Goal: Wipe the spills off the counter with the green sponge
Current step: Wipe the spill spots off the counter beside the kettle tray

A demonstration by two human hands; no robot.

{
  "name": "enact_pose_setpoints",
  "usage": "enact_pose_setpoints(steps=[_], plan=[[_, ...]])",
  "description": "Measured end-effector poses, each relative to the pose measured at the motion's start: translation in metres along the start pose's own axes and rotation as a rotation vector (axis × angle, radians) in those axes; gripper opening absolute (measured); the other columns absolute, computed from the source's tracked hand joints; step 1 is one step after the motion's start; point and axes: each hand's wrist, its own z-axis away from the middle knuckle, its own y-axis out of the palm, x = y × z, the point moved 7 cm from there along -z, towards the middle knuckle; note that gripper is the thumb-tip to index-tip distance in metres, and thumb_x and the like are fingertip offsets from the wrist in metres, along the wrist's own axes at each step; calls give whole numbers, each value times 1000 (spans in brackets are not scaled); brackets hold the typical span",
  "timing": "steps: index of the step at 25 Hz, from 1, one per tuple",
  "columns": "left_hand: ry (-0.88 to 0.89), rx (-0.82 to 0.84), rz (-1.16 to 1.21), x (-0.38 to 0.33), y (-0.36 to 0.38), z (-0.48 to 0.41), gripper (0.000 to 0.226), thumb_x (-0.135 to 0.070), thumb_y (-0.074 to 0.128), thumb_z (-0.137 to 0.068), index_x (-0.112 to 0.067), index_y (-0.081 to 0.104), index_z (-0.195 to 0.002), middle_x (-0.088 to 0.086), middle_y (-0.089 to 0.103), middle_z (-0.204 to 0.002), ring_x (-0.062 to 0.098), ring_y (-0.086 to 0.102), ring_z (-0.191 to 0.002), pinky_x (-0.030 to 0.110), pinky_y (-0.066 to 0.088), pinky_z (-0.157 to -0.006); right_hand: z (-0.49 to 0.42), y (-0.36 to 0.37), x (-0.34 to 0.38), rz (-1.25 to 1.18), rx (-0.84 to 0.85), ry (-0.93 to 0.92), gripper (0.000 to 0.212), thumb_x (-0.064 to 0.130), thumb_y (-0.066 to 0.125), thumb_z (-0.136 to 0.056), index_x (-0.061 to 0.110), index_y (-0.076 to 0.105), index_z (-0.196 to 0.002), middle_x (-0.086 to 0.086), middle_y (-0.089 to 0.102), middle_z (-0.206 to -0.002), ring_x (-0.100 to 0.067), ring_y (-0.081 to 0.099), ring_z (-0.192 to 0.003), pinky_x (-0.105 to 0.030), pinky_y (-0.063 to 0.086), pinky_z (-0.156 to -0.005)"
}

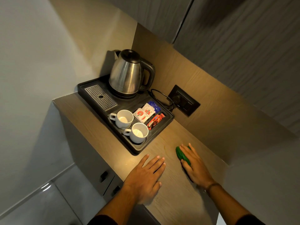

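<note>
Here the right hand [193,163] presses flat on the green sponge [181,154] to wipe; the left hand [146,174], open and empty, braces on the desk [175,200].

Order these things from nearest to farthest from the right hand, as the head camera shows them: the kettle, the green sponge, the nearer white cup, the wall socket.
1. Green sponge: under the right hand, touching it.
2. Nearer white cup: to its left, on the tray's front corner.
3. Wall socket: on the back panel, beyond the hand.
4. Kettle: at the tray's far end.

Tray [138,147]: frame centre, on counter [170,192].
Kettle [126,73]: upper tray.
Cups [124,119]: lower tray.
Sponge [181,154]: lower right, under right hand [193,164].
</note>
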Motion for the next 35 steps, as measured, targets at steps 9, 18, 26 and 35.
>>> enact_pose_setpoints(steps=[9,18,26,35], plan=[[-6,-2,-4,1,1,0,69,-51,26,-106,-19,5,-163,2,0,-175,19,-9,-158,57,-1,-127,38,11,14,48,96,-191,59,35,44,-106,41,21,-160,19,19,-170,-15,2,-159,-50,11,-127],[-1,-2,-21,3,6,0,69,-53,23,-105,-20,2,-163,2,-2,-175,19,-10,-158,57,1,-127,24,23,38,60,23,-55,61,32,47,-105,36,23,-161,11,22,-170,-17,3,-159,-43,1,-128],[20,-26,-24,4,5,1,69,-52,21,-105,-19,5,-164,3,2,-175,21,-6,-158,57,4,-128,61,-7,5,17,-140,390,56,22,54,-105,24,36,-157,3,30,-166,-24,11,-158,-51,16,-127],[26,3,-62,6,8,1,70,-51,22,-104,-14,10,-163,9,9,-174,26,2,-159,59,9,-127,126,12,31,24,-171,528,56,32,45,-107,33,24,-160,7,24,-169,-18,5,-158,-53,16,-127]])
